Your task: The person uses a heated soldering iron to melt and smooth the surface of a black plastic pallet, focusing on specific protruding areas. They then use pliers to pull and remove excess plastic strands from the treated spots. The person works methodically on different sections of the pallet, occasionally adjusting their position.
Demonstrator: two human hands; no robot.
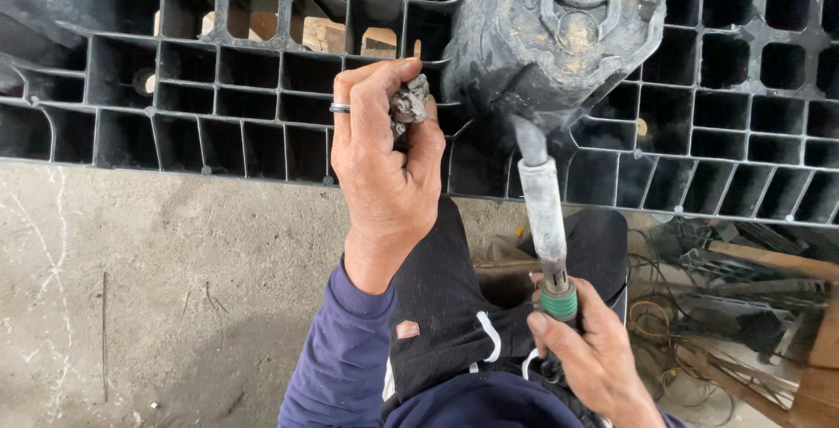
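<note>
My left hand (384, 162), a ring on one finger, is closed on a crumpled grey lump (409, 103) and holds it against the ribs of a black plastic pallet (218, 96). My right hand (594, 349) grips the green-banded handle of a long tool (544, 210) with a grey shaft. The flat tip of that tool touches the lower edge of a dusty grey block (551, 31) on the pallet. A faint wisp of smoke shows by the tip.
The pallet's grid of open cells spans the top of the view, with wood pieces (323, 33) showing through. Bare concrete floor (157, 288) lies at the lower left. Tangled wires and scrap (725, 306) lie at the lower right. My knee in dark trousers (446, 297) is between my hands.
</note>
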